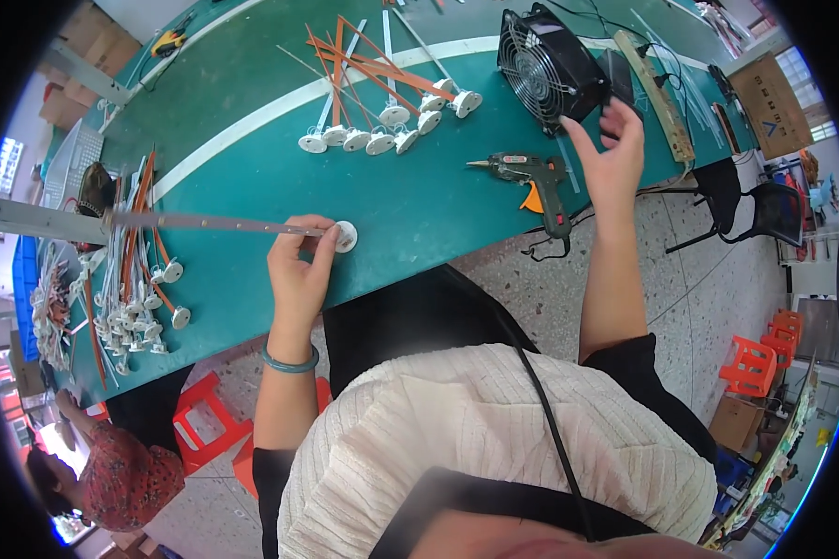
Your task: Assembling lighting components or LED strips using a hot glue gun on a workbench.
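— Pinching something with the left hand (300, 265), is it?

— Yes. Its thumb and fingers are closed on the end of a long grey strip (205, 223), right where a small white round socket (346, 236) sits at the strip's tip. The strip runs off to the left, level over the green table (410, 196), past the near edge.

— And the right hand (611, 154)?

— Raised and open, fingers spread apart, holding nothing. It hovers just near of the black fan (545, 63) that stands at the far right of the table.

— What lies between the hands?

— A glue gun (531, 179), dark green with an orange trigger, lying on the table just left of the right hand, nozzle pointing left. Its cord drops over the near edge.

— Further out?

— At the far middle, a fanned row of strips with white sockets (382, 130), some orange, some pale, sockets toward the near side. On the left end of the table, a heap of similar finished pieces (135, 298), packed close. Beside that, at the far left, a blue crate (26, 298). Below the table's near edge stands a red stool (205, 419), and another person in a red patterned top (121, 480) sits at the lower left.
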Demonstrator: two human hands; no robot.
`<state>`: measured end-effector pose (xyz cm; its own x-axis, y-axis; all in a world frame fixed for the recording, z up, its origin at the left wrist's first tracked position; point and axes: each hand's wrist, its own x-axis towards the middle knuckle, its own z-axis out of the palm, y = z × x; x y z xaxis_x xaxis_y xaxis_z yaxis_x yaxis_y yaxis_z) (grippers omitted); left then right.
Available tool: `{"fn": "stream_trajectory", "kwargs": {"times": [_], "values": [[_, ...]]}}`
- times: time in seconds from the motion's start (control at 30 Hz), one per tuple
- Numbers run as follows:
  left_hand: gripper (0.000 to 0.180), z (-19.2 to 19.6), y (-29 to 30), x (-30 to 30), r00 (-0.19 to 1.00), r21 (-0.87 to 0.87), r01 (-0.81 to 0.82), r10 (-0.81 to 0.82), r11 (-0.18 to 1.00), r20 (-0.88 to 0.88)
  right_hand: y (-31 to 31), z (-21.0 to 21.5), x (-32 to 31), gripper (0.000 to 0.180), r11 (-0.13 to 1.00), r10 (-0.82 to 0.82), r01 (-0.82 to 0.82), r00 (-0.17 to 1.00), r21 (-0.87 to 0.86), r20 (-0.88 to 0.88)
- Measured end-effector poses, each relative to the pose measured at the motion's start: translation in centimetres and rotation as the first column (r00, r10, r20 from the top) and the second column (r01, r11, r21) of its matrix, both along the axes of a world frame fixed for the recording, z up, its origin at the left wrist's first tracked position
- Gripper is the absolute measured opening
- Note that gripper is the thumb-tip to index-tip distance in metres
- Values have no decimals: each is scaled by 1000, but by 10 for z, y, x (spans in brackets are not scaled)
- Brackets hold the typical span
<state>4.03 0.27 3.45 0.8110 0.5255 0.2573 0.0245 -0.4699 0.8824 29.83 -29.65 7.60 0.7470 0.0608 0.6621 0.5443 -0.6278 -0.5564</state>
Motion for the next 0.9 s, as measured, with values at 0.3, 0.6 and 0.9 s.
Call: {"fn": "stream_trajectory", "kwargs": {"times": [0.3,0.6,0.9], "values": [[7,40,1,34,991,70,111,-105,991,-86,-25,-21,-53,52,874,47,-329,791,-358,-611],[10,43,9,30,975,245,215,-191,945,-118,0,-24,-86,48,780,620,-339,312,525,-720],[8,34,11,31,981,219,194,-194,956,-21,44,-33,-112,48,598,765,-441,66,669,-640]]}}
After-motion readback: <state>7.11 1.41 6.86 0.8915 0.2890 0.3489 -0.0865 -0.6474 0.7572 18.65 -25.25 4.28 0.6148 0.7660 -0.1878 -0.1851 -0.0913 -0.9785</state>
